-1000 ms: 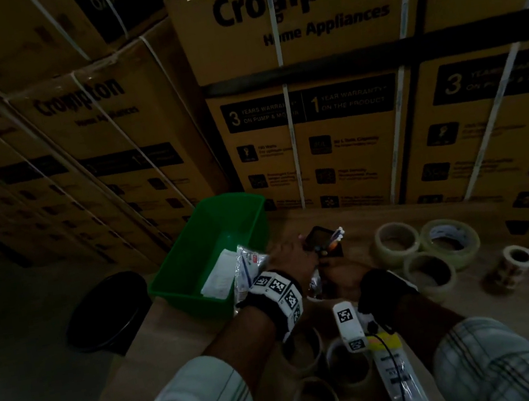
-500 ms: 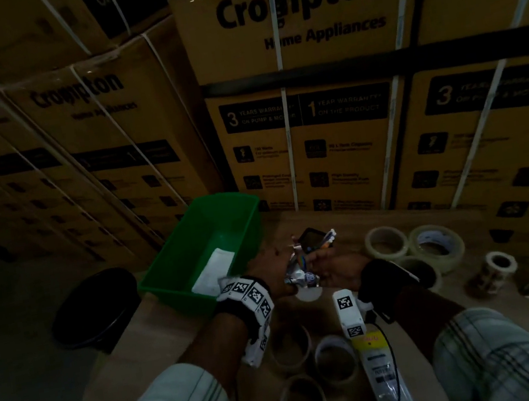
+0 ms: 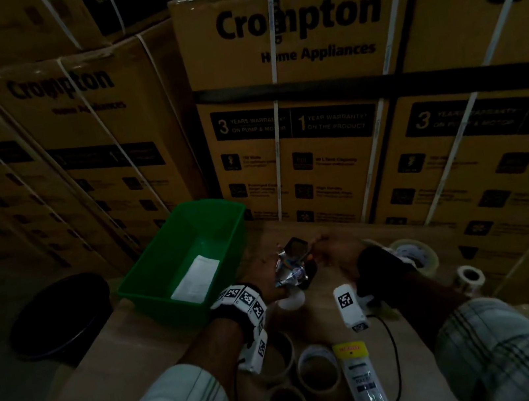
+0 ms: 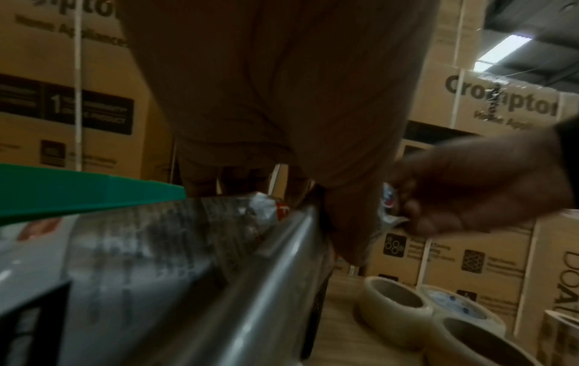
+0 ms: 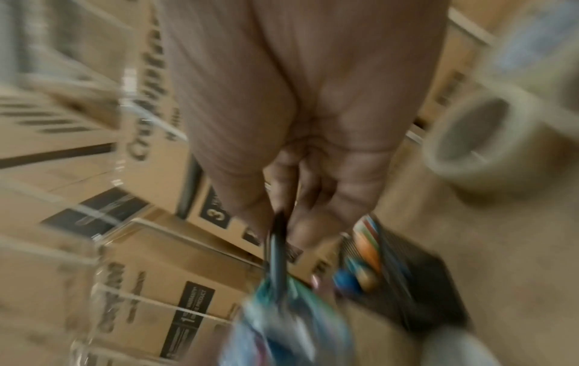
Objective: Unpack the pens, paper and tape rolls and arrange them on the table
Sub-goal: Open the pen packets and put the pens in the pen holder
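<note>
Pens in a crinkled clear plastic pack [image 3: 290, 270] sit held by the left hand [image 3: 265, 271], its grip curled round the wrapper, while the right hand [image 3: 337, 253] pinches one dark pen [image 5: 277, 250] at the pack's mouth. "Crompton Home Appliances" and "3 YEARS WARRANTY" mark the cardboard cartons [image 3: 295, 98] beyond the grip. Compared with a second ago, both hands are raised higher. Round tape rolls [image 4: 394, 305] lie on the counter [image 3: 143, 361] below.

Right hand [image 3: 335, 253] now apart from packet [image 3: 293, 270], pen [image 5: 277, 250] pinched.
</note>
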### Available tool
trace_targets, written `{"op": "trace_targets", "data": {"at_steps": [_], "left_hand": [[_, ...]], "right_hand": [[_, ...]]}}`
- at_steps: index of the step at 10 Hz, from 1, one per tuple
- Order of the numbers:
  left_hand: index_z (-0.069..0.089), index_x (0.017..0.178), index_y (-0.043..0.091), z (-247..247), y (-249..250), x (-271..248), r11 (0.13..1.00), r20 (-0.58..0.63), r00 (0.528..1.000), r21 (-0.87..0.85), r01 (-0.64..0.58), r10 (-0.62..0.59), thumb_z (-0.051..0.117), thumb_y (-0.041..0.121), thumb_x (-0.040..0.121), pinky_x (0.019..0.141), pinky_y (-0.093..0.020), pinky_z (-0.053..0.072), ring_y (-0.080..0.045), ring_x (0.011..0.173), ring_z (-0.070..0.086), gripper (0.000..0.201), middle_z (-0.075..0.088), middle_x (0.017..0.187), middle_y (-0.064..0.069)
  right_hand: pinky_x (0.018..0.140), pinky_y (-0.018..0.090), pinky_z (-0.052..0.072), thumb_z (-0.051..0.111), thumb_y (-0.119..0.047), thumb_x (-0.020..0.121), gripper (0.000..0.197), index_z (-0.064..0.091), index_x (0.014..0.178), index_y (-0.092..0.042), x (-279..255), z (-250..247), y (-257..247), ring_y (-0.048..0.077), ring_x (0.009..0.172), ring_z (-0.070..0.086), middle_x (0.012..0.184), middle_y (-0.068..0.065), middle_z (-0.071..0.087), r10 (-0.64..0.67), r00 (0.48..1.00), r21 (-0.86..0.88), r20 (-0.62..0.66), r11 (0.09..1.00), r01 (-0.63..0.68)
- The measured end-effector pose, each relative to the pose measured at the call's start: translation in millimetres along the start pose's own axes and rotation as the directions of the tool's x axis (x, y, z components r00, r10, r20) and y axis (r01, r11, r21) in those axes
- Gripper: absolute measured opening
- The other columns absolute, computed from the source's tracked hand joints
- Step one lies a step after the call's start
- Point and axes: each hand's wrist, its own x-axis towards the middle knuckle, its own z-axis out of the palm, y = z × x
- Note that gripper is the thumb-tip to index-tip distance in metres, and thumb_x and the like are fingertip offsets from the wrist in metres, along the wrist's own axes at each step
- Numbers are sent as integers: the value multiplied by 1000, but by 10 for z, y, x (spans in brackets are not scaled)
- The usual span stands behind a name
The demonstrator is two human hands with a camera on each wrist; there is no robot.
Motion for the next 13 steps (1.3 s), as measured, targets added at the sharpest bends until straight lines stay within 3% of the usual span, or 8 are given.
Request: {"op": "trace_targets", "data": {"at_steps": [1, 2, 6, 7, 8, 9, 11, 13], "left_hand": [[38, 140, 18, 91, -67, 5, 999, 10, 999, 9, 48, -48, 78, 36, 70, 105, -38, 41, -31, 128, 45, 82, 43, 141, -12], [38, 139, 19, 173, -130, -5, 997, 31, 997, 19, 75, -76, 77, 39, 70, 107, -40, 39, -32, 129, 42, 81, 41, 142, -12], [32, 144, 23, 230, -283, 21, 999, 13, 999, -29, 35, -35, 74, 35, 71, 109, -44, 37, -33, 134, 38, 85, 39, 146, -11], [35, 143, 21, 181, -268, 9, 1000, -16, 1000, -25, 10, -10, 75, 33, 72, 110, -43, 37, -32, 135, 37, 83, 36, 147, -12], [36, 142, 21, 94, -170, -6, 1000, -37, 999, -24, 14, -15, 78, 34, 69, 108, -43, 39, -33, 134, 39, 84, 34, 148, -13], [31, 146, 24, -27, -16, -10, 997, -50, 998, 71, 36, -32, 76, 39, 72, 109, -46, 37, -38, 131, 40, 88, 33, 146, -17], [36, 141, 19, -170, 340, -39, 879, 23, 998, 471, -67, 64, 67, 31, 81, 110, -50, 27, -35, 132, 36, 68, 37, 144, -14], [42, 137, 23, -225, 509, -110, 766, 140, 986, 623, -157, 88, 75, 35, 72, 108, -49, 28, -38, 131, 36, 73, 31, 148, -18]], "right_hand": [[45, 17, 39, 53, -7, 92, 22, 56, 72, -14, 36, -170, -256, 13, 55, 46, 57, -3, 56, -133, 972, -129, -196, 986, 109], [62, 28, 42, 54, -9, 90, 14, 54, 77, -15, 131, -255, -417, 18, 66, 50, 69, 2, 58, -288, 909, -273, -301, 940, 207], [83, 34, 50, 57, -11, 88, 29, 60, 116, -7, 240, 191, -212, 30, 107, 60, 119, 15, 62, -235, 943, -648, -235, 761, 28], [61, 23, 41, 56, -11, 88, 17, 64, 101, -4, 159, 291, -158, 24, 83, 58, 102, 18, 66, -231, 948, -625, -220, 779, 45], [70, 26, 43, 54, -9, 91, 20, 67, 98, 4, 113, 372, -84, 23, 83, 57, 95, 21, 66, -139, 989, -555, -48, 827, 89], [87, 29, 48, 53, -7, 91, 17, 66, 88, -18, 120, 371, 72, 18, 87, 57, 94, 10, 64, 31, 1000, -412, -5, 911, -30], [54, 15, 53, 43, 3, 96, 28, 49, 83, -21, -3, 358, 379, 6, 58, 64, 45, -18, 64, 178, 981, 173, 73, 967, -188], [62, 19, 46, 37, -4, 100, 28, 45, 80, -21, -70, 450, 534, 12, 70, 49, 38, -16, 60, 192, 976, 405, 105, 888, -218]]}}
